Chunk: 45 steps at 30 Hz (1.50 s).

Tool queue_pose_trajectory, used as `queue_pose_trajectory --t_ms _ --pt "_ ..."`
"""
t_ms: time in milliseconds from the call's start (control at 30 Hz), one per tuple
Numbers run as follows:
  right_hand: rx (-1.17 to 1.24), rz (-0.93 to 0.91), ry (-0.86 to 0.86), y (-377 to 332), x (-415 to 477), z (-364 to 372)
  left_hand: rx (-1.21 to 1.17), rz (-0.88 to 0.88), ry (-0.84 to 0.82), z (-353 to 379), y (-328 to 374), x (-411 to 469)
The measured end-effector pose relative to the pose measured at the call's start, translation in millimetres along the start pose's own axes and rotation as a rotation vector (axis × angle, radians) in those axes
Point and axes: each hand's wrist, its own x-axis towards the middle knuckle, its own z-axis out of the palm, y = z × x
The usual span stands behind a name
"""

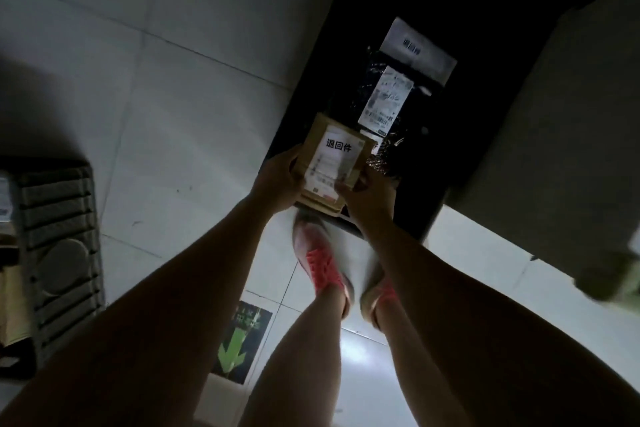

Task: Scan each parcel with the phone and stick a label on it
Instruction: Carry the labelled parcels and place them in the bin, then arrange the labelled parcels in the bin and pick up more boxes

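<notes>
A small cardboard parcel [334, 163] is held in both hands at the centre of the view, above the near edge of a dark bin [433, 156]. The left hand [280, 180] is closed around the parcel's left side, with the fingers wrapped under it. The right hand [369, 199] is closed on the near right corner, the thumb lying on the top face. A white label [341, 146] printed with black characters is seen on the top face of the parcel, over a printed shipping form. Inside the bin, just beyond the held parcel, a black plastic-wrapped parcel [375, 87] with a white shipping label [386, 99] is seen, and farther off a white sheet [420, 47] with dark print. The scene is dimly lit, and the print on these items cannot be read. Pale floor tiles [156, 80] extend to the left, where a grey ribbed crate [59, 253] is placed. Red shoes [320, 267] are seen below the hands, and a green arrow sign [239, 345] is fixed to the floor near them. A large pale box [568, 135] stands at the right.
</notes>
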Motion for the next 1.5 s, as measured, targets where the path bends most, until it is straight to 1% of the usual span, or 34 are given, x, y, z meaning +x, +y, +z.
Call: queue_pose_trajectory --t_ms 133,200,300,367,433,533,633,733,833,900,967,1100,1233,1300,1400,1500 --pt "-0.078 -0.052 0.055 14 23 31 0.03 -0.016 0.065 18 -29 21" --pt "-0.154 -0.046 0.019 11 24 35 0.04 -0.053 0.095 19 -30 20" --pt "-0.252 -0.028 -0.094 -7 10 21 0.074 -0.054 0.075 6 -13 3" --pt "-0.324 -0.028 -0.062 -22 -4 2 0.135 -0.025 0.074 -13 8 -13" --pt "-0.343 -0.044 0.007 -46 -26 -29 0.236 0.017 0.104 -41 35 -38" --pt "-0.351 -0.067 0.036 -90 -62 -84 0.433 0.11 0.185 -92 87 -75" --pt "-0.468 -0.164 0.083 -148 -109 -151 0.592 0.238 0.303 -152 152 -123" --pt "-0.579 -0.274 0.186 -204 -164 -214 0.687 0.339 0.422 -204 216 -174" --pt "-0.581 -0.363 0.289 -254 -235 -271 0.734 0.443 0.506 -248 277 -232" --pt "-0.587 -0.396 0.363 -279 -278 -306 0.773 0.515 0.543 -267 312 -264" --pt "-0.572 -0.399 0.47 -290 -325 -341 0.846 0.597 0.541 -281 349 -298" --pt "-0.552 -0.406 0.639 -290 -402 -402 0.934 0.735 0.558 -300 412 -355" --pt "-0.53 -0.352 0.699 -269 -462 -457 0.929 0.799 0.555 -293 464 -410" --pt "-0.513 -0.326 0.72 -253 -490 -485 0.926 0.863 0.586 -274 488 -440" --pt "-0.496 -0.271 0.826 -217 -526 -530 0.988 0.925 0.623 -234 528 -481" --pt "-0.491 -0.224 0.793 -174 -549 -574 1.028 0.948 0.631 -185 563 -504"
